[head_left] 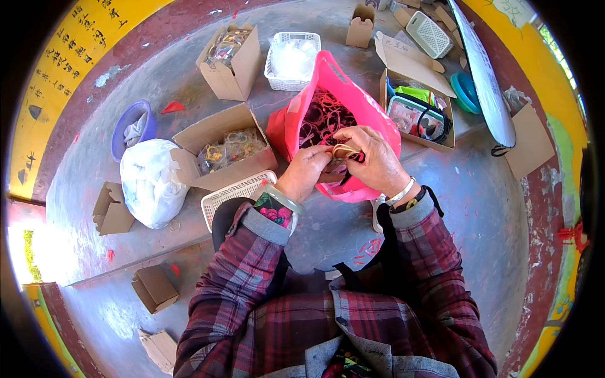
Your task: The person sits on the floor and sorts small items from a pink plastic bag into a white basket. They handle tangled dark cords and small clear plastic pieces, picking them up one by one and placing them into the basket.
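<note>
Both my hands meet over the near rim of a bright pink bag (285, 131). Inside the bag lies a tangled heap of thin dark red and black loops (324, 114). Between my fingers is a small bunch of thin cord loops (341, 148), some pale tan and some dark. My left hand (301, 174) pinches it from the left, fingertips together. My right hand (377, 161) curls its fingers around it from the right, with a white bangle at the wrist. My fingers partly hide the bunch.
Left of the bag stand a cardboard box (189, 179) of bagged pieces, a white basket (217, 203) and a stuffed white plastic bag (153, 183). Beyond are another filled carton (230, 82) and a white basket (271, 70). At right sits an open box (435, 140) of mixed items.
</note>
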The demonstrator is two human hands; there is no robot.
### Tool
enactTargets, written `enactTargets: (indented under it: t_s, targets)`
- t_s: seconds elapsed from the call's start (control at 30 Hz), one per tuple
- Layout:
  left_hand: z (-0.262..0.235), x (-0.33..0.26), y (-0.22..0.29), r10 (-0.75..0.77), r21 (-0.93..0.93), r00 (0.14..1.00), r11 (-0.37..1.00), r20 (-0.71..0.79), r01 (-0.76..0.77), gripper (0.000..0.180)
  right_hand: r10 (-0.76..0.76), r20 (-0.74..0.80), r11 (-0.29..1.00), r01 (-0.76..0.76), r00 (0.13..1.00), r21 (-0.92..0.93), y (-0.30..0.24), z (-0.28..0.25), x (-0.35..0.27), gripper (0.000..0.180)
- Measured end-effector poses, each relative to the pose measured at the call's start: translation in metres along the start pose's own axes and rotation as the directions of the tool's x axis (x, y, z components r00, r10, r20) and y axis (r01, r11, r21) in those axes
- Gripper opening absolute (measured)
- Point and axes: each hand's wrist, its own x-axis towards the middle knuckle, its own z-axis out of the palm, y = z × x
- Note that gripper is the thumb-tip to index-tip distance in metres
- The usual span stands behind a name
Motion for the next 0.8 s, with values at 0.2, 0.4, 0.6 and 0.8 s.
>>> enactTargets:
  t_s: [0.2, 0.4, 0.6, 0.8]
  targets:
    - [-0.001, -0.002, 0.0, 0.003, 0.084, 0.997, 0.996, 0.076, -0.01, 0.03, -0.106, 0.101, 0.985, 0.118, 0.989, -0.124, -0.004, -0.002, 0.0, 0.047]
    - [-0.005, 0.0, -0.005, 0.049, 0.222, 0.992, 0.972, 0.115, -0.074, 0.031, -0.09, 0.188, 0.996, 0.089, 0.978, 0.013, 0.001, 0.003, 0.0, 0.046]
    - [0.004, -0.007, 0.012, 0.112, 0.378, 0.993, 0.918, 0.037, -0.117, 0.033, 0.23, 0.118, 0.862, -0.258, 0.966, 0.437, 0.031, 0.018, -0.009, 0.048]
    - [-0.002, 0.0, 0.007, 0.461, 0.109, 0.833, 0.886, -0.306, -0.451, 0.032, 0.617, -0.144, 0.471, -0.216, 0.774, 0.855, 0.017, -0.009, 0.002, 0.045]
